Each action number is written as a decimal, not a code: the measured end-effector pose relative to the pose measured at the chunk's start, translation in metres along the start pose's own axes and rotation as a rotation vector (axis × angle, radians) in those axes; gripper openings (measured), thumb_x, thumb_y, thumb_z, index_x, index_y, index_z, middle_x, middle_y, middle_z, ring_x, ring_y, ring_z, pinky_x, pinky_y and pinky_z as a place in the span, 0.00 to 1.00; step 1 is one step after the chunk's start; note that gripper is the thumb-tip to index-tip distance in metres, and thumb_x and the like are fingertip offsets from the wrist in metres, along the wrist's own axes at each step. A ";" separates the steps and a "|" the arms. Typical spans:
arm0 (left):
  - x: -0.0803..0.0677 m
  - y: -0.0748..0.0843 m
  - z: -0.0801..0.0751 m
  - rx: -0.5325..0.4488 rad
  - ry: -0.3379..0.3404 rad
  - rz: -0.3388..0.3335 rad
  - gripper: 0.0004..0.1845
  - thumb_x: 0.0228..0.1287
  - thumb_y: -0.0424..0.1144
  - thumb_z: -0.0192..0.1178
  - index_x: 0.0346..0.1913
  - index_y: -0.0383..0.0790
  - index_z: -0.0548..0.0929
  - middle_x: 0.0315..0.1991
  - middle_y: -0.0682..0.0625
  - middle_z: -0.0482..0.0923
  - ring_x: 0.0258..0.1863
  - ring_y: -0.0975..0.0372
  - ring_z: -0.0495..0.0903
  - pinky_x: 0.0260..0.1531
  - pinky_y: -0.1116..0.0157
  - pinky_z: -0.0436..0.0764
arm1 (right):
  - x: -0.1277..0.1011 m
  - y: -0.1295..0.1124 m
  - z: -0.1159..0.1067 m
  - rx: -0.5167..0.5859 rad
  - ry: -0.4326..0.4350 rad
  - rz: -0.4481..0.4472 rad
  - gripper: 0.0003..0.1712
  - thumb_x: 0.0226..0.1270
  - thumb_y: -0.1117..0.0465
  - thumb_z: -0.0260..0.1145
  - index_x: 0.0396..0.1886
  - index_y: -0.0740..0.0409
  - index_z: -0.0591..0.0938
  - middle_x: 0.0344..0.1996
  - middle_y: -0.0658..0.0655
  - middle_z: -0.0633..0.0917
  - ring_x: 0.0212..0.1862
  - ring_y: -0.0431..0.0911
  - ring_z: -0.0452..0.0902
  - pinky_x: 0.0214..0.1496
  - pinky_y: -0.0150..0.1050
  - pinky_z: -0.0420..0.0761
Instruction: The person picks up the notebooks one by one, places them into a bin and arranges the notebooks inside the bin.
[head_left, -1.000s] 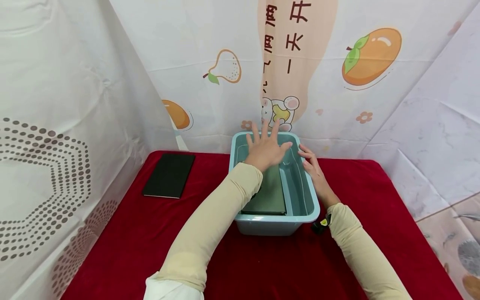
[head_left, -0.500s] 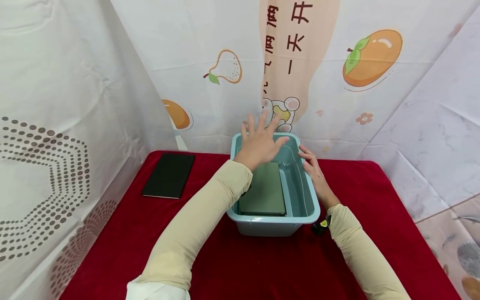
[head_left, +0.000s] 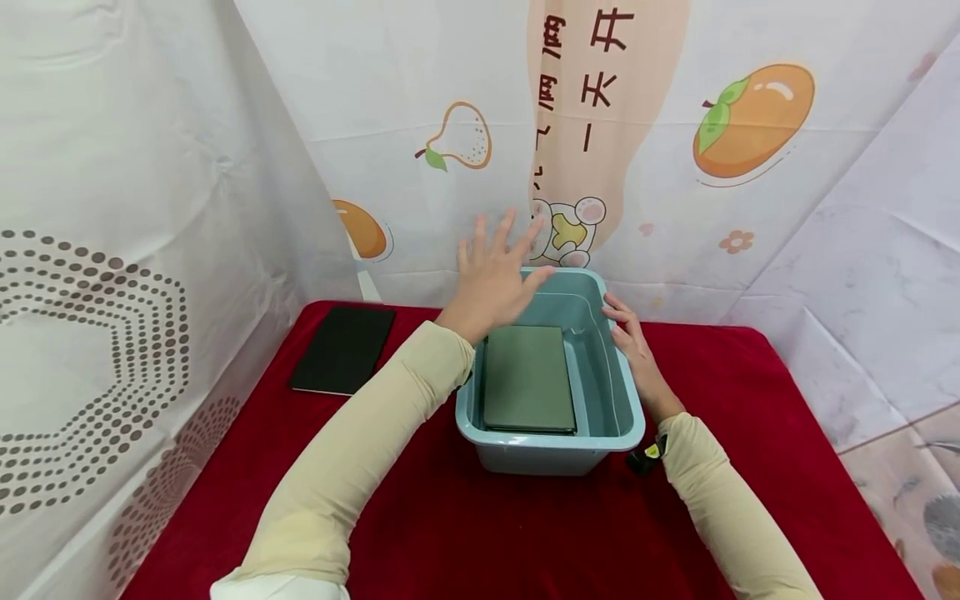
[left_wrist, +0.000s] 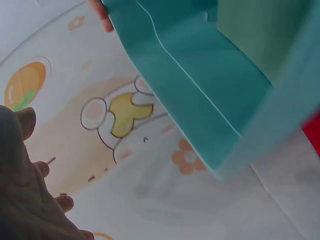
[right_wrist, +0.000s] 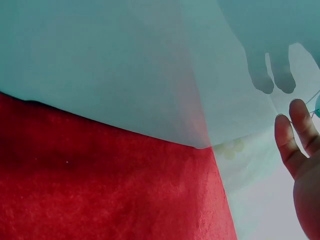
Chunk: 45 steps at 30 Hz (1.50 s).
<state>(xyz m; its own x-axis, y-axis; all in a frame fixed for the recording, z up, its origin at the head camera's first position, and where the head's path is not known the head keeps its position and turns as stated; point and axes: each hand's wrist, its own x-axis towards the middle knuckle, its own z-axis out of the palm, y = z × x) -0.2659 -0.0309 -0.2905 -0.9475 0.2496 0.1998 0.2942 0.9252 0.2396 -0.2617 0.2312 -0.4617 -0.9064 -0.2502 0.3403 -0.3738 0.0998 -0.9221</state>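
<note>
A light blue plastic basin (head_left: 551, 442) stands on the red cloth, and a dark green hardcover book (head_left: 527, 379) lies flat inside it, toward its left side. My left hand (head_left: 491, 283) hovers over the basin's far left corner with fingers spread, holding nothing. In the left wrist view its fingers (left_wrist: 64, 202) are apart from the basin wall (left_wrist: 195, 100). At the right rim is my right hand (head_left: 633, 354), its fingers extended along the edge. The right wrist view shows two fingertips (right_wrist: 284, 131) beside the outer wall (right_wrist: 100, 60); whether they touch it I cannot tell.
A black notebook (head_left: 342, 350) lies on the red cloth (head_left: 540, 533) at the left, near the back edge. Behind the table hangs a white curtain (head_left: 360, 92) with fruit prints. A black device with a yellow label (head_left: 647, 457) sits at my right wrist.
My left hand has moved left from above the basin's middle to its far left corner, fingers still spread, leaving more of the green book visible. My right hand has stayed at the right rim.
</note>
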 end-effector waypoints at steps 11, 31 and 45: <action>-0.007 -0.029 -0.006 0.022 0.062 0.017 0.37 0.74 0.71 0.41 0.81 0.75 0.43 0.85 0.58 0.32 0.84 0.45 0.27 0.79 0.38 0.36 | 0.001 -0.001 0.001 0.009 0.004 -0.007 0.28 0.83 0.56 0.45 0.78 0.55 0.58 0.82 0.47 0.52 0.82 0.50 0.45 0.67 0.31 0.73; -0.019 -0.082 0.009 0.070 0.099 -0.044 0.38 0.73 0.73 0.37 0.81 0.74 0.43 0.85 0.55 0.31 0.83 0.42 0.26 0.77 0.34 0.31 | -0.002 -0.002 0.001 0.030 0.000 -0.017 0.29 0.84 0.55 0.45 0.79 0.55 0.58 0.82 0.46 0.52 0.81 0.47 0.46 0.66 0.30 0.74; -0.032 -0.128 0.009 0.059 0.145 -0.138 0.37 0.74 0.70 0.39 0.82 0.69 0.46 0.85 0.52 0.32 0.83 0.42 0.28 0.77 0.34 0.34 | -0.002 0.000 0.003 0.028 0.008 -0.021 0.28 0.85 0.54 0.43 0.78 0.55 0.58 0.83 0.48 0.51 0.82 0.48 0.44 0.66 0.26 0.71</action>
<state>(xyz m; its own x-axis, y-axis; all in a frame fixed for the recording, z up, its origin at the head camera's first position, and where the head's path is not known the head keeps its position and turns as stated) -0.2743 -0.1546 -0.3362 -0.9493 0.0794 0.3043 0.1509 0.9640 0.2191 -0.2594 0.2286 -0.4628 -0.8999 -0.2439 0.3615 -0.3876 0.0677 -0.9193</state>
